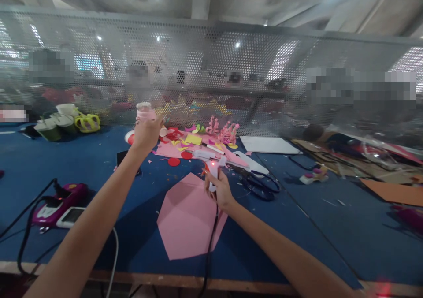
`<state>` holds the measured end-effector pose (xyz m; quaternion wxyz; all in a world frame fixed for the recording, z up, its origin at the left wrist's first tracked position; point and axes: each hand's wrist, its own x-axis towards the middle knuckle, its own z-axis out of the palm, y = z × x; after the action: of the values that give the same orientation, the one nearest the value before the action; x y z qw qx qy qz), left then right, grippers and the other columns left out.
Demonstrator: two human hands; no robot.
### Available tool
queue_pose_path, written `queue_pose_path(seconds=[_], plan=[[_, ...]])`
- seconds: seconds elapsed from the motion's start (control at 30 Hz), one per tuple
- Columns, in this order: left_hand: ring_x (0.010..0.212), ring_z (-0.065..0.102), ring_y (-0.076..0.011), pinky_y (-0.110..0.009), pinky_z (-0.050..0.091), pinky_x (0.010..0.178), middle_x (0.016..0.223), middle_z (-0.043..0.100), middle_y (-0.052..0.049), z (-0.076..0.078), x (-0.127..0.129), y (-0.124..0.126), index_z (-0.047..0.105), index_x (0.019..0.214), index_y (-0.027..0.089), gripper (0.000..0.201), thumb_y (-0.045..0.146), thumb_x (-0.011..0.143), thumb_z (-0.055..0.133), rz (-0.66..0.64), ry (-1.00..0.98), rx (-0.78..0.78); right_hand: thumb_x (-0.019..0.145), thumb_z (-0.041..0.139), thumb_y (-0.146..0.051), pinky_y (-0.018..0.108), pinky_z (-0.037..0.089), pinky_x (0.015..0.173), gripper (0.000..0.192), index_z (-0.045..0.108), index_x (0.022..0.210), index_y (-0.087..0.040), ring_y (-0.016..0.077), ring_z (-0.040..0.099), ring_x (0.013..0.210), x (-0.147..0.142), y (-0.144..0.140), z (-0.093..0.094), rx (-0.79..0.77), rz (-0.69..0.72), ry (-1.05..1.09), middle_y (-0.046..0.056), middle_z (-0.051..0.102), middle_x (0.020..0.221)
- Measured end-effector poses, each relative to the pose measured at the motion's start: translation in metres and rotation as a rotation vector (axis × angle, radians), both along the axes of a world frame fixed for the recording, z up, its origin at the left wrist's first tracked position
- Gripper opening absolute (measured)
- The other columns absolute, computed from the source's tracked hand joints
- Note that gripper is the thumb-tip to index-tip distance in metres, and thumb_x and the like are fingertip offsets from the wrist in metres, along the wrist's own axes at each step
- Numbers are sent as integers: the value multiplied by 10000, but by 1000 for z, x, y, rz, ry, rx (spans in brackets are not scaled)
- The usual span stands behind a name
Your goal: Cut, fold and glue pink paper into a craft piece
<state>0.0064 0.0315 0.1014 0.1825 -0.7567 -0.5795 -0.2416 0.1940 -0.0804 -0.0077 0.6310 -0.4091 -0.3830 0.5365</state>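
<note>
My left hand (147,135) reaches out to the far side of the table, its fingers round a small clear jar (145,111) with a white top and a pink band. The jar's lower part is hidden behind the hand. My right hand (220,188) grips the white handle of a hot glue gun (213,168), which has a red light on; its nozzle points left. A black cord hangs from the handle across a many-sided sheet of pink paper (188,218) lying flat in front of me.
Paper scraps (193,139) and curly pink paper pieces (223,130) lie beyond the gun. Dark-handled scissors (261,185) rest to its right. A purple power strip (59,203) with cords sits at left, near a phone (71,217). Behind stands a perforated metal screen (205,60).
</note>
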Motion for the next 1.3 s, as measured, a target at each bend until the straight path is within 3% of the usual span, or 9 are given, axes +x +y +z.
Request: queue_pose_path(seconds=[0.17, 0.3, 0.43, 0.57, 0.73, 0.93, 1.3], plan=[[916, 566, -221, -306, 417, 721, 997, 604, -127, -23, -13, 19, 538, 1068, 141, 340, 54, 797, 351, -48, 131, -229, 545, 677, -438, 165, 305, 266, 375, 459, 725, -191, 65, 403, 278, 2, -1, -1, 129, -96, -96, -89, 494, 378], [905, 548, -219, -330, 417, 750, 960, 600, -116, -23, -4, 19, 564, 983, 137, 226, 166, 833, 398, -145, 43, -124, 569, 677, -446, 193, 363, 316, 354, 495, 706, -174, 67, 427, 318, 1, -2, 0, 210, -164, -149, -84, 484, 404], [890, 501, -197, -322, 406, 778, 904, 570, -94, -11, 21, -2, 540, 883, 127, 213, 322, 805, 504, -612, -135, 208, 597, 671, -427, 208, 376, 353, 316, 510, 663, -163, 63, 420, 337, 1, -1, -1, 255, -234, -188, -73, 474, 410], [856, 479, -198, -323, 392, 756, 860, 584, -58, -4, 40, -30, 522, 917, 154, 387, 447, 684, 621, -880, -122, 248, 623, 656, -391, 206, 352, 342, 272, 498, 623, -170, 61, 398, 330, 2, -2, 0, 273, -251, -207, -71, 450, 395], [853, 470, -190, -307, 367, 744, 881, 609, -46, -3, 42, -37, 528, 953, 171, 348, 430, 725, 580, -922, 21, 239, 609, 659, -371, 218, 353, 330, 247, 535, 673, -167, 72, 403, 324, 4, 0, -2, 311, -233, -247, -64, 461, 414], [815, 466, -166, -281, 376, 705, 891, 619, -50, -2, 38, -34, 526, 950, 167, 312, 422, 771, 518, -991, 64, 338, 667, 627, -389, 218, 350, 314, 265, 555, 789, -166, 78, 394, 299, 5, 2, -8, 350, -197, -269, -71, 453, 398], [765, 472, -155, -281, 420, 691, 822, 597, -53, -1, 38, -39, 531, 943, 160, 263, 382, 820, 462, -992, 118, 345, 623, 670, -363, 219, 327, 324, 242, 588, 738, -166, 73, 384, 329, 7, -2, -7, 338, -212, -315, -53, 468, 441]])
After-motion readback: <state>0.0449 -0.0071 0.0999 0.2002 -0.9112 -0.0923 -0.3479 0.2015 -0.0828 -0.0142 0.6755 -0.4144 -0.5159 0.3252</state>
